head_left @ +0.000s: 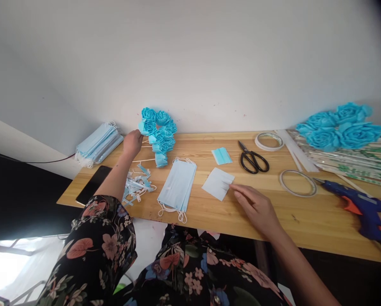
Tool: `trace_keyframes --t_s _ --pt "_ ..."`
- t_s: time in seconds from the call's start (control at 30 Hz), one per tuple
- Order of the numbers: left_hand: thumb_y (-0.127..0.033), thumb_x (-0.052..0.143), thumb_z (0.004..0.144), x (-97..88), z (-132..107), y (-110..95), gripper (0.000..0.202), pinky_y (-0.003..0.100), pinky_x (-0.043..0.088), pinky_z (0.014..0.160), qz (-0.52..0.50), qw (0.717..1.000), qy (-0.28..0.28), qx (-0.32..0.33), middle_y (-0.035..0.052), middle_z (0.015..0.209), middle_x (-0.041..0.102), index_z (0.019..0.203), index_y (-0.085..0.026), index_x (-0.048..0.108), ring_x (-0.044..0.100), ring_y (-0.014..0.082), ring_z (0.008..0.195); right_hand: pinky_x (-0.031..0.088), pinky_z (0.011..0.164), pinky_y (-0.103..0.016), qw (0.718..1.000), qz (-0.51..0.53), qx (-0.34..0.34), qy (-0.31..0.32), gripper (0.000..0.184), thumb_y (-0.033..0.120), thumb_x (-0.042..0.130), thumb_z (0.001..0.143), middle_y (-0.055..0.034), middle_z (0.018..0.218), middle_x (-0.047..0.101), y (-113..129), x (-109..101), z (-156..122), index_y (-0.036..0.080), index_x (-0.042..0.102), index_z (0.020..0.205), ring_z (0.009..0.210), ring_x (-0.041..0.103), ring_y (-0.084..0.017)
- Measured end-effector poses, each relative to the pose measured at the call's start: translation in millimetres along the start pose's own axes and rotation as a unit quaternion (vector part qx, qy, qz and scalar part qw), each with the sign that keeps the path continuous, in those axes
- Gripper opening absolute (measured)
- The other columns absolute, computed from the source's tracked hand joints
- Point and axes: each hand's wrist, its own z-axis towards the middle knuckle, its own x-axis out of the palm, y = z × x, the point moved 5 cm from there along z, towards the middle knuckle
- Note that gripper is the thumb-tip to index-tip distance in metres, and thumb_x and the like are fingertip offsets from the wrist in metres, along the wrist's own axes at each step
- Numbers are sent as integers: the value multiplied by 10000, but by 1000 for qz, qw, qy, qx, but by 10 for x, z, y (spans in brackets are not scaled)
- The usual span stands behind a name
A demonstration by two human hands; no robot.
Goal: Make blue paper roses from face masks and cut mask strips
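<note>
My left hand reaches to the back left of the table, fingers closed at the edge of a blue flower in a bunch of blue flowers. Its fingertips are partly hidden, and thin white stems stick out to the left below it. My right hand lies low over the table with its fingers stretched out. The fingertips are at the right edge of a white square sheet, which has slits on that side. Just behind the sheet is a small pleated blue piece.
Face masks, blue scraps, a phone and a mask stack lie left. Black-handled scissors, tape rolls, a blue glue gun and more blue flowers on plastic packs are right. A wall stands behind.
</note>
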Motion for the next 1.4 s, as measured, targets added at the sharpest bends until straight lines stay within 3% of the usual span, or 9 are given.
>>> trace_keyframes --t_s 0.27,0.53,0.87,1.1,1.4 --pt "-226 420 978 -50 26 40 239 367 415 792 -3 999 -42 14 166 1034 709 934 -164 647 639 344 1048 608 867 -340 1000 1 -5 0 277 306 529 1014 -97 1066 798 22 -10 1 182 751 1123 967 762 -219" --pt "-225 419 961 66 27 -8 232 364 415 772 -1 999 -37 39 153 996 704 886 -179 633 632 321 1008 607 881 -343 1000 -3 -11 -3 272 300 532 1011 -104 1069 798 2 5 0 174 752 1113 976 763 -222" --pt "-277 416 963 81 -16 55 265 364 412 732 -4 999 -33 29 164 977 703 884 -172 645 639 317 956 615 876 -355 1000 -4 -8 3 264 303 531 1010 -98 1067 801 27 -7 10 192 751 1102 969 766 -226" --pt "-250 414 945 53 -19 77 255 359 424 802 -13 999 -29 17 159 1033 683 918 -171 655 618 311 1015 618 872 -359 1000 0 -7 1 269 305 528 1008 -100 1069 801 24 -5 5 194 755 1100 973 765 -229" --pt "-248 436 911 -77 -4 57 221 366 399 776 -35 999 -36 -16 139 912 647 812 -190 625 602 316 956 619 896 -384 1000 12 10 12 268 319 531 998 -95 1086 801 26 -11 10 225 757 1105 994 764 -241"
